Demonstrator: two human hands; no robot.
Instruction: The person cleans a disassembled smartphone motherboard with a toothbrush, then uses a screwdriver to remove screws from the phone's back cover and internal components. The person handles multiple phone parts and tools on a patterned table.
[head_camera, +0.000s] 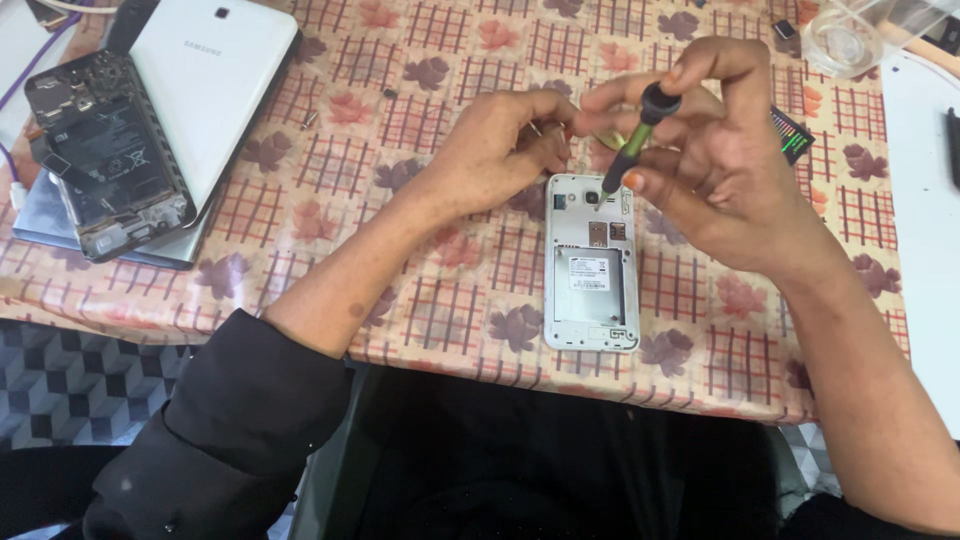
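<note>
— What's hidden or hard to make out?

— The screwdriver (632, 140) tip is tiny where it meets the phone (591, 262); whether a screw sits there, I cannot tell. The left hand (500, 140) covers the desk just beyond the phone's top edge, and its fingertips are pinched together, on what I cannot tell. A clear container (845, 35) at the far right corner is cut off.

— And the phone?

— White, back cover off, empty battery bay with a label, lying near the desk's near edge, middle. The right hand (720, 170) clamps the green-and-black screwdriver, tilted, tip at the phone's top.

— Counts?

— One open white phone, one screwdriver, one dark stripped phone (105, 150) lying on one white tablet (215, 90) at the far left corner, and one loose screw (309, 120) on the flowered cloth (450, 280).
</note>
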